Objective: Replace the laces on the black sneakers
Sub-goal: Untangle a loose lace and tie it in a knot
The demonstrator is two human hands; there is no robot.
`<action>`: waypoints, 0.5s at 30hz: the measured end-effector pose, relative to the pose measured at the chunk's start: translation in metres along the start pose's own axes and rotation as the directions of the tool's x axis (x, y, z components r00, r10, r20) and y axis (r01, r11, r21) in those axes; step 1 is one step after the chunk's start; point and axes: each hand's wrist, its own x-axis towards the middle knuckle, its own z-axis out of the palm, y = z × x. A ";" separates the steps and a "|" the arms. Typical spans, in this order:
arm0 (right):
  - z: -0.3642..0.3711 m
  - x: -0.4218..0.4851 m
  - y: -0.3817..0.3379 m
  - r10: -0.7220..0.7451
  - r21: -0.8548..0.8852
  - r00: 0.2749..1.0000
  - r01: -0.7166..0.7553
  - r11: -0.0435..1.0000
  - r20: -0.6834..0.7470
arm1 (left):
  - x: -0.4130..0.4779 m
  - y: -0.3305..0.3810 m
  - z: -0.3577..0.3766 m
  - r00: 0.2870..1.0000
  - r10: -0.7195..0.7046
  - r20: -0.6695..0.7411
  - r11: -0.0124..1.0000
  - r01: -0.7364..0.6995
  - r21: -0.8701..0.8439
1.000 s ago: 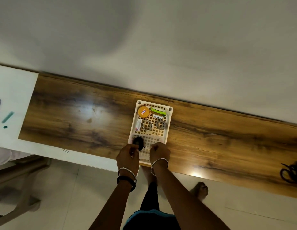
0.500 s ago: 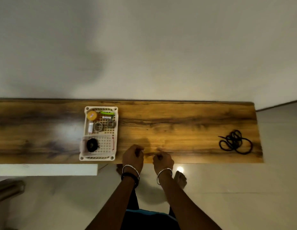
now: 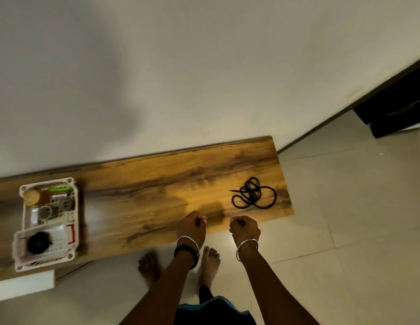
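1. While both forearms reach out from the bottom of the view, I see the left hand [image 3: 191, 227] and the right hand [image 3: 245, 231] clenched into fists, knuckles up, with nothing visible in either. They hover side by side over the near edge of the wooden table [image 3: 145, 191], a gap between them.
2. Just beyond the right hand, the black laces [image 3: 253, 195] lie in a loose coil on the table's right end, untouched.
3. On the left end sits a white perforated basket [image 3: 69, 181], blurred. At its far end I make out an orange-lidded jar [image 3: 32, 197] and a green item [image 3: 60, 189]. Nearer the middle are two metal rings [image 3: 44, 212], and at the near end a clear box [image 3: 61, 233] with a round black object [image 3: 39, 242] inside.
4. A second ago both hands were at the basket's near edge. Half a second ago they were already fists beside it, with the laces well off to the right. Now the view has swung right, the basket is well apart from the hands, and the laces are near.
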 end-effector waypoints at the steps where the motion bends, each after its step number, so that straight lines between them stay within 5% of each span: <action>1: -0.008 0.012 0.001 0.018 0.027 1.000 -0.017 0.999 -0.015 | 0.006 0.005 0.011 1.000 -0.001 0.016 1.000 0.001 0.013; 7: -0.018 0.078 0.008 0.105 0.071 0.993 -0.102 0.992 -0.047 | 0.056 0.026 0.054 0.996 0.017 0.086 0.992 -0.028 0.127; 15: 0.006 0.124 0.008 0.044 0.061 0.995 -0.038 0.997 -0.090 | 0.130 0.040 0.106 0.938 0.214 0.273 0.862 -0.313 0.398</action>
